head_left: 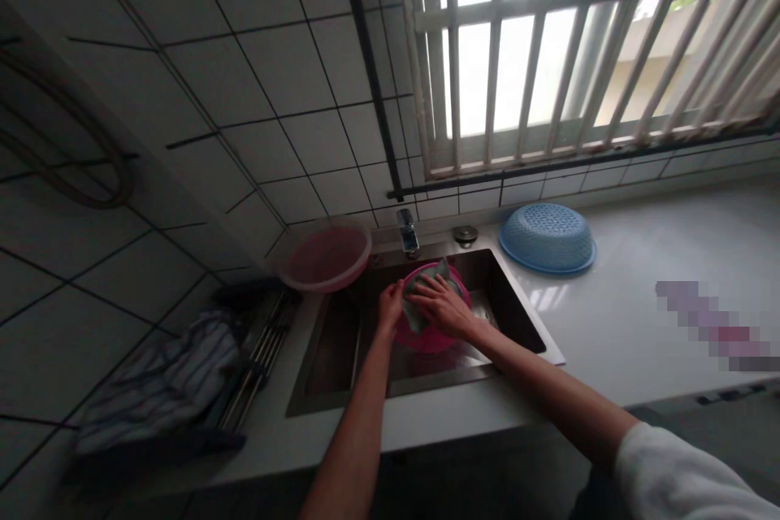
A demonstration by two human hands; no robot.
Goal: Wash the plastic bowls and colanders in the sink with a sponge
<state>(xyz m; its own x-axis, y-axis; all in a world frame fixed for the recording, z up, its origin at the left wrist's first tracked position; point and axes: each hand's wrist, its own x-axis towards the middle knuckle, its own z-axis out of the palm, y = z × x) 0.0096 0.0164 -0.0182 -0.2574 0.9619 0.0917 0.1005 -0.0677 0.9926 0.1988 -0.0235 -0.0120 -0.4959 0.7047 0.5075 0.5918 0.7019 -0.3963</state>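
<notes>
One view only. The camera sits on my head, facing forward and steeply down across the counter [609, 317]. My left hand [390, 307] and right hand [439, 305] meet at the pink bowl [430, 339] in the sink [329, 366], mid-frame, within my reach. My forearms enter from the near edge. Tiled wall [183, 97] fills the left; the barred window [548, 49] stands far right.

Daylight is pouring in through the barred window [475, 57] at upper right, and I'm seeing it blowing out to white. It is laying soft glare on the counter [609, 317] at right. The tiled wall [152, 138] at left is sinking into dimness and bowing toward the edge. The sink [332, 345] is lying in shadow, leaving the pink basin [430, 340], my left hand [390, 305] and right hand [442, 305] slightly soft.
</notes>
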